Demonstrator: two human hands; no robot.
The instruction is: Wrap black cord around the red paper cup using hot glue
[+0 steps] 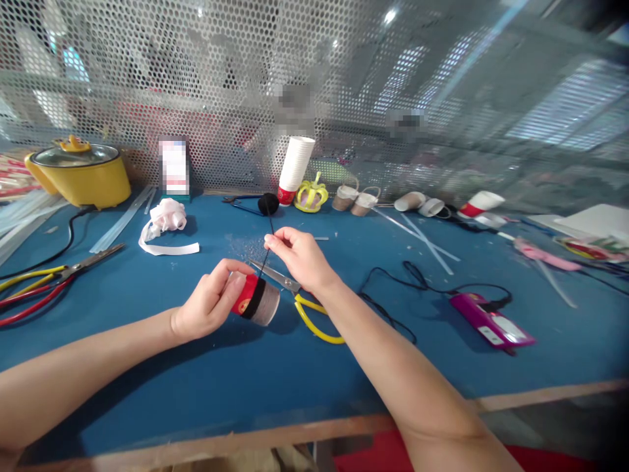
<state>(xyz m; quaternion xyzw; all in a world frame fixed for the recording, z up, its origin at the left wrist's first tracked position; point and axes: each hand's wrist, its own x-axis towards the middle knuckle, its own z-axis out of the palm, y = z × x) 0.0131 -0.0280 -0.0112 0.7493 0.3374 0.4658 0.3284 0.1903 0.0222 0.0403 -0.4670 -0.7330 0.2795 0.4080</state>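
Note:
My left hand (212, 298) is wrapped round a red paper cup (255, 299) lying on its side, with a band of black yarn wound round its middle. My right hand (297, 257) pinches the black yarn strand (266, 252) just above the cup. The strand runs taut from the cup up to a black yarn ball (268, 204) at the back of the blue table (196, 380). Yellow-handled scissors (302, 303) lie on the table right under my right wrist.
A yellow pot (78, 172), a white ribbon (164, 226), pliers (44, 282), a stack of paper cups (295, 167), a yellow crown (311, 195), wrapped cups and a purple glue gun (491, 322) with its black cord lie around. Perforated metal mesh (314, 85) stands behind.

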